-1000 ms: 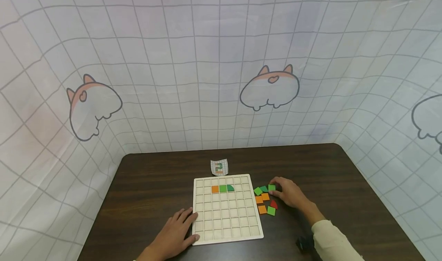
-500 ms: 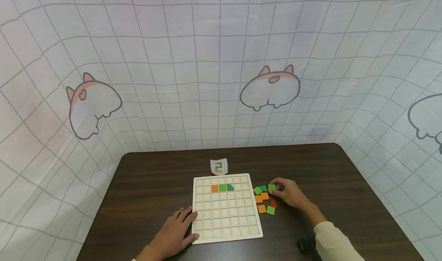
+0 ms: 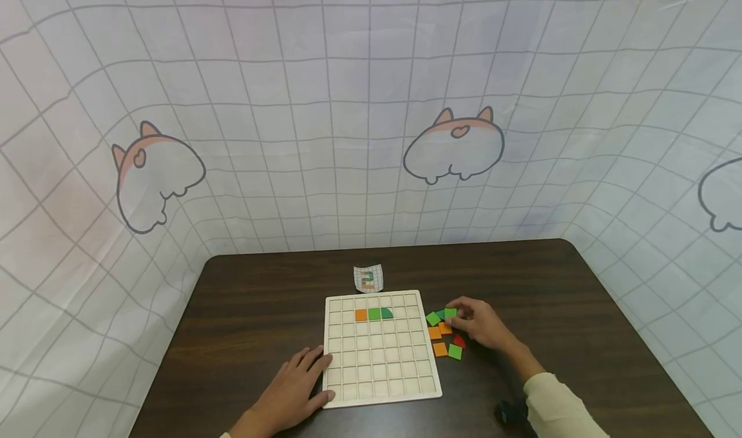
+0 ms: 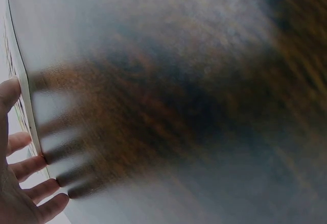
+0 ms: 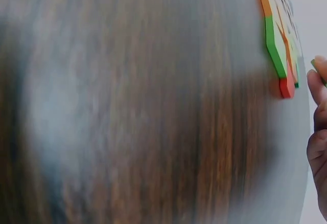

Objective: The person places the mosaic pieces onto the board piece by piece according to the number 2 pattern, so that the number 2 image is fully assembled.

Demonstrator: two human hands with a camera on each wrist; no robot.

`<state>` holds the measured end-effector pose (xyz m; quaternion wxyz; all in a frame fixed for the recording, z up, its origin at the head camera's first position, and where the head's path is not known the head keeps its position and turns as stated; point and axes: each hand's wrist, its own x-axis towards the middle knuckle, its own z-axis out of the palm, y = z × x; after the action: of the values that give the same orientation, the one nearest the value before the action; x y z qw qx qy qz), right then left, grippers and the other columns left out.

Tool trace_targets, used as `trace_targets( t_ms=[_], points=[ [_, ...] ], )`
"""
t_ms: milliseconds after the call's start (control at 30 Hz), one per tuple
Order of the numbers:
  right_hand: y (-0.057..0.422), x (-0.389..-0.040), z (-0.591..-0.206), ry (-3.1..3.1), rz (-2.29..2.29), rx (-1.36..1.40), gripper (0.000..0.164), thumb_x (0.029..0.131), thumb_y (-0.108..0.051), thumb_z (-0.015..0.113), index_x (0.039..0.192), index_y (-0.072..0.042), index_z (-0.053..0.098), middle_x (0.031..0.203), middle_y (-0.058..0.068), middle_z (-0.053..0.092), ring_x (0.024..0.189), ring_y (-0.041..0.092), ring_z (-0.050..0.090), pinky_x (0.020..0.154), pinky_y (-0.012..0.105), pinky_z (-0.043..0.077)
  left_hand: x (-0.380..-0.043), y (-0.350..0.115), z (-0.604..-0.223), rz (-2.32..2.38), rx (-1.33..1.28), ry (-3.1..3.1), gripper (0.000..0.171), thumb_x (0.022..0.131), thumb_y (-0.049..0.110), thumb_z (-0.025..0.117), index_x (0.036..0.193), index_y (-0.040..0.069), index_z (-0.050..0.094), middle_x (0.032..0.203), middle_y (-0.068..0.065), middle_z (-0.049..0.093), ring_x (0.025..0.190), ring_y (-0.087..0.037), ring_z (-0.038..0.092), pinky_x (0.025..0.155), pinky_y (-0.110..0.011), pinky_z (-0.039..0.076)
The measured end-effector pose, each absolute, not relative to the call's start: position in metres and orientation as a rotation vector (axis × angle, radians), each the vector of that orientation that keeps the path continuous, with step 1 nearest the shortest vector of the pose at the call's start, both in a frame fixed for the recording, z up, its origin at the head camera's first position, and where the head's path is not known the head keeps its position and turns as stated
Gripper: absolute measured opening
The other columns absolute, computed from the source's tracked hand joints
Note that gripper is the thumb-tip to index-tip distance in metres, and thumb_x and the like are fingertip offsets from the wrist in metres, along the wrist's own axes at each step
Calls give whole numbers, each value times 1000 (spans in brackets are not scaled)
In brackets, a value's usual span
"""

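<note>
Dark wood-grain worktop (image 3: pixel 243 322), far corners rounded, backed and flanked by white grid-patterned cloth (image 3: pixel 359 135) with cartoon animal prints; a pale gridded board (image 3: pixel 382 373) lies well in from the worktop's left and right edges, a printed slip (image 3: pixel 368 279) between it and the far edge. Left hand (image 3: pixel 294 386): fingers spread and apart, thumb and index finger touching the board's left edge. Right hand (image 3: pixel 480 323): thumb and finger pinched together on a green square tile (image 3: pixel 450 312), held over loose tiles (image 3: pixel 440 349) beside the board's right edge.
</note>
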<state>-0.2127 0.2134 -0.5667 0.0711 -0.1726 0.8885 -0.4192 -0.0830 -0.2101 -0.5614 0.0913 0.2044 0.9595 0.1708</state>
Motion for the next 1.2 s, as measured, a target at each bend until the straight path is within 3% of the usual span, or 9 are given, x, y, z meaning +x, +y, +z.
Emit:
trace_targets(
  t_ms=[333,633,1033,1200],
  points=[
    [200,-210,-562,2612,-1276,-600,35,94,-24,72,124,-7,68,94,5,63,51,9,50,49,27,47,-84,-211,-562,506,612,2850,66,96,53,61,148,14,48,155,-17,42,138,-47,42,101,-66,41],
    [185,-210,-559,2583,-1287,-655,33,95,-22,72,123,-6,68,92,2,60,51,5,43,49,23,41,-84,-212,-562,513,623,2852,66,96,53,61,148,14,48,155,-18,42,138,-47,42,100,-67,41],
    [164,-213,-557,2562,-1343,-668,27,94,-17,71,119,-6,67,96,7,64,65,9,55,56,25,49,-84,-211,-564,504,616,2855,66,96,53,61,147,14,48,155,-17,42,138,-47,43,100,-67,40],
    [153,-211,-557,2510,-1348,-619,29,95,-16,69,122,-4,68,98,9,63,58,9,51,52,24,46,-84,-212,-565,499,614,2854,66,96,55,61,147,15,48,155,-17,42,138,-47,43,100,-67,40]
  ],
)
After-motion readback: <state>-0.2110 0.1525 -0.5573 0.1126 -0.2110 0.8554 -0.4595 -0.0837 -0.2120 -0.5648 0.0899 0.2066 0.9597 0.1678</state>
